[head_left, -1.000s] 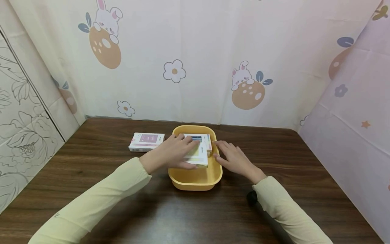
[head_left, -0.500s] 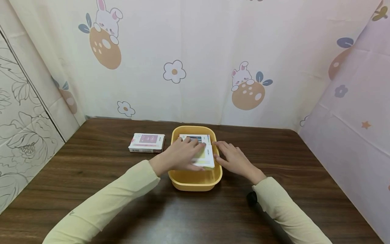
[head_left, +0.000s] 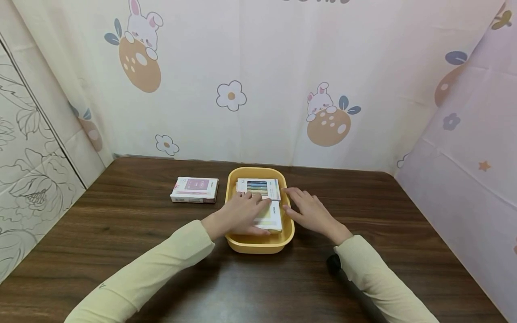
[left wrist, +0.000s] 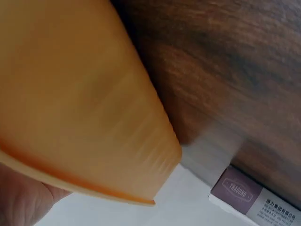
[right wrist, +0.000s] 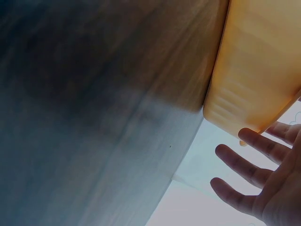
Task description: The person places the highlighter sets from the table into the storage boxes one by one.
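Note:
In the head view a yellow plastic basket (head_left: 258, 248) stands on the table, holding two flat white boxes. The farther one is a pen box (head_left: 258, 187) with a window showing coloured pens. Nearer lies a white box with a yellow label (head_left: 271, 218); my left hand (head_left: 238, 214) grips it from above, thumb at the near edge, fingers across the far side and covering its left part. My right hand (head_left: 313, 211) is at the basket's right rim, fingers spread and straight, as the right wrist view shows, where the hand (right wrist: 277, 183) is beside the basket wall (right wrist: 258, 70).
Left of the basket, a white box with a pink label (head_left: 195, 189) lies on the dark wood table (head_left: 141, 215). A patterned curtain (head_left: 270, 134) hangs behind the table. Near the right sleeve is a small black object (head_left: 334, 262).
My left hand has moved right, then toward the near side, lowering the yellow-label box into the basket in front of the pen box, whose window now shows more. My right hand has stayed put.

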Demonstrator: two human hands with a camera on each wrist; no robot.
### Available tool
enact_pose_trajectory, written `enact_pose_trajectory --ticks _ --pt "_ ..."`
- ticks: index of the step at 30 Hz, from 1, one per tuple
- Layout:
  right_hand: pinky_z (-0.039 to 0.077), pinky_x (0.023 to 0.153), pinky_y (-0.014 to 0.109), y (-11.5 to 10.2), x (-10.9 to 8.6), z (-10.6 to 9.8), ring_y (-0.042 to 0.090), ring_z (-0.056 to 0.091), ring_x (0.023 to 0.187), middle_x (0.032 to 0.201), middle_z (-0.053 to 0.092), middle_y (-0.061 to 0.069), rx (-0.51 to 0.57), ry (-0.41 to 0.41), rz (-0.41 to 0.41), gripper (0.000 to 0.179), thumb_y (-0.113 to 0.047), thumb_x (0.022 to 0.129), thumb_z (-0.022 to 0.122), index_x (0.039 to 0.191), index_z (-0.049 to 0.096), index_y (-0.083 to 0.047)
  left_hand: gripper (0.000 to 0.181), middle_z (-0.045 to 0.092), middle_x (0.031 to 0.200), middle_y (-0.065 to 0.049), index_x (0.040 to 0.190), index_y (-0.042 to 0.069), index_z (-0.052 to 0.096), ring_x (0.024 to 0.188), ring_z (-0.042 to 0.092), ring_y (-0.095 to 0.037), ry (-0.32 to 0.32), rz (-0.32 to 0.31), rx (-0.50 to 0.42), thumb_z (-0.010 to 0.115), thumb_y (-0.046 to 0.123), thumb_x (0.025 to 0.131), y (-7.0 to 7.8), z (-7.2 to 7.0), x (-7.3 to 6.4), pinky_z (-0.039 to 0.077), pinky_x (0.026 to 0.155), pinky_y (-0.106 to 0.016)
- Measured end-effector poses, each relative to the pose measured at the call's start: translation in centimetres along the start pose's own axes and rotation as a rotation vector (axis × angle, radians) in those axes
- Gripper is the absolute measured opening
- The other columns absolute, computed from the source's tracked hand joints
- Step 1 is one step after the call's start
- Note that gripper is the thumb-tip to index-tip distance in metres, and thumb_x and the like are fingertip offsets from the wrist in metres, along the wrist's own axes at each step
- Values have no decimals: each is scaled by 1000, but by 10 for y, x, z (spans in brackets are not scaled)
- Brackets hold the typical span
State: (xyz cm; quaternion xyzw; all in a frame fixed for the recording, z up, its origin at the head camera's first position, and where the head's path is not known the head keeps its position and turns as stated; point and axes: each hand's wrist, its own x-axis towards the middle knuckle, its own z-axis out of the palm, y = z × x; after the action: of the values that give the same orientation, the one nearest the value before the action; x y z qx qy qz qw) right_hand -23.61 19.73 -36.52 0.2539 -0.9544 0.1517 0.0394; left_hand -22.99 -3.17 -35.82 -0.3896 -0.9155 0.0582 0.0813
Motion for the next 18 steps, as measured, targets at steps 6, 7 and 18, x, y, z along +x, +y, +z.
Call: enact_pose_trajectory --ticks 6,7,18 --pt "33 94 61 0 0 1 32 45 121 138 43 7 0 -2 8 51 -39 93 46 137 38 -14 81 51 125 -7 136 18 38 111 52 -27 -1 7 -22 43 73 77 2 6 0 43 91 -47" --pt "33 94 60 0 -1 1 32 45 121 139 43 7 1 -3 10 51 -39 93 46 137 38 -14 81 51 126 -7 136 18 38 112 52 -27 -4 8 -23 43 73 77 3 6 0 42 92 -47" --pt "34 94 60 -1 -1 0 32 45 122 139 42 7 5 1 11 51 -37 93 47 137 38 -13 83 53 124 -6 137 16 38 109 53 -26 -34 8 -14 42 74 77 6 13 2 45 88 -44"
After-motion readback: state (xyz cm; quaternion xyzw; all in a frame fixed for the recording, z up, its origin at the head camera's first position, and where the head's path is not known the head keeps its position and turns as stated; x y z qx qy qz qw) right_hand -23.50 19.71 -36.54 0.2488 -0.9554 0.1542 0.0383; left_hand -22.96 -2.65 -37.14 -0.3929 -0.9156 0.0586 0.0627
